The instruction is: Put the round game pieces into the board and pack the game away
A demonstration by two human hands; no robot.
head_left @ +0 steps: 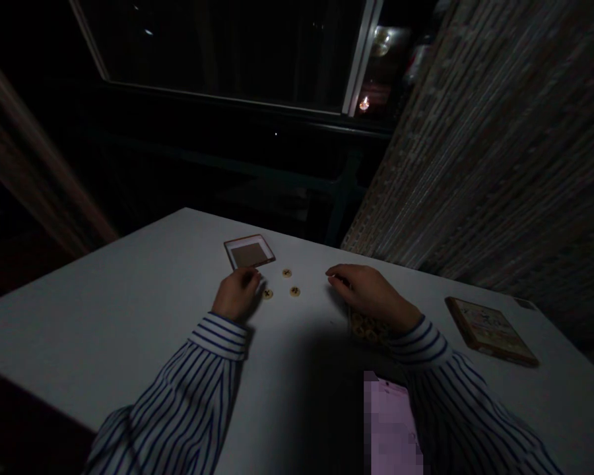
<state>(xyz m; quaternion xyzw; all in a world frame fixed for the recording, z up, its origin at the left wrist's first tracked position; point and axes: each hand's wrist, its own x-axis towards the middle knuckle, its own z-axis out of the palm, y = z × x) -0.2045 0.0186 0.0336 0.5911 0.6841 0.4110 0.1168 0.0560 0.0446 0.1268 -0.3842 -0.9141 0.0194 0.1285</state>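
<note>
The scene is dim. My left hand (237,293) rests on the white table (103,310) with its fingers curled, just below a small square brown tray (249,252). Three small round pale tokens lie by it: one token (268,293) touches the hand's right side, another token (287,272) and a third token (295,291) lie between my hands. My right hand (369,293) lies palm down with bent fingers, over a pile of more tokens (369,328) under the wrist. Whether either hand holds a token is hidden.
A flat brown box (490,330) lies at the table's right. A pink blurred patch (391,425) sits near my right sleeve. A brick wall (499,165) rises close on the right, and a dark window (228,46) is beyond the table's far edge.
</note>
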